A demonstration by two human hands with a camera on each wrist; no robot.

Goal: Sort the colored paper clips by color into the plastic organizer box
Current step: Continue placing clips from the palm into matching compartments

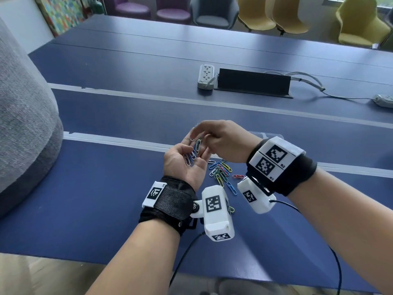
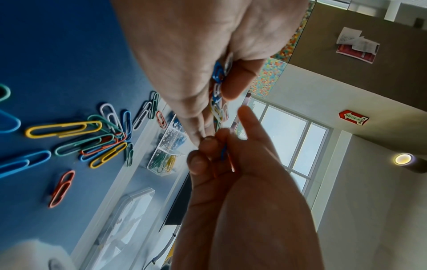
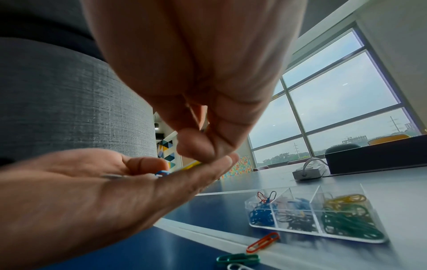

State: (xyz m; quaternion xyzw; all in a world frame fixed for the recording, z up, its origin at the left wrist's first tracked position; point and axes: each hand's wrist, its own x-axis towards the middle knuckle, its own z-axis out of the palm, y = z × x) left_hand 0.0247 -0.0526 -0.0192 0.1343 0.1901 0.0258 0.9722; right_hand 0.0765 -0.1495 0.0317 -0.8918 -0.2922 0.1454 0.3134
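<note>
My left hand (image 1: 190,150) is palm up above the blue table (image 1: 95,199), thumb bent over several paper clips (image 1: 194,153), mostly blue and white. My right hand (image 1: 203,135) reaches down into that palm and pinches one paper clip (image 2: 223,152) between thumb and fingertips. A loose pile of mixed-colour clips (image 1: 221,171) lies on the table under both hands. In the right wrist view the clear organizer box (image 3: 323,235) sits to the right, holding blue, black, green, yellow and red clips. In the head view my right wrist hides nearly all of the box (image 1: 262,134).
A clear plastic lid (image 2: 124,215) lies beside the pile. A white power strip (image 1: 205,76) and a black cable box (image 1: 253,81) sit further back on the table. A grey upholstered seat (image 1: 21,124) stands at the left edge. Chairs line the far side.
</note>
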